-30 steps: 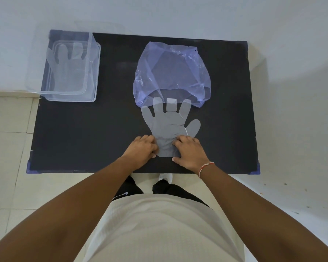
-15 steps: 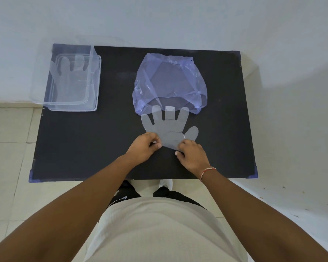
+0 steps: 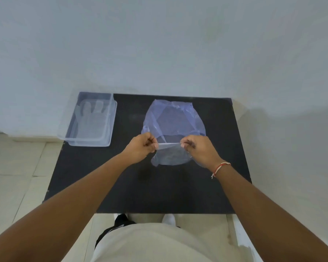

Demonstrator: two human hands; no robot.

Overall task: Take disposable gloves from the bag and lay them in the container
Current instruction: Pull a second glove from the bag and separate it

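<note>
A thin clear disposable glove point(image 3: 169, 155) hangs above the black table point(image 3: 121, 176), stretched by its cuff between both hands. My left hand point(image 3: 140, 147) pinches the cuff's left corner and my right hand point(image 3: 199, 149) pinches the right corner. Behind the glove lies the crumpled bluish plastic bag point(image 3: 173, 118), flat on the table's middle back. The clear rectangular container point(image 3: 92, 121) stands at the back left corner, partly over the table's edge, with at least one clear glove point(image 3: 91, 120) lying flat inside.
A pale wall runs just behind the table. Tiled floor shows to the left and right of the table. My legs and shoes stand against the table's near edge.
Both hands pinched the glove's cuff on the table, then lifted the glove up off the surface. The camera tilted up, so more wall is in view.
</note>
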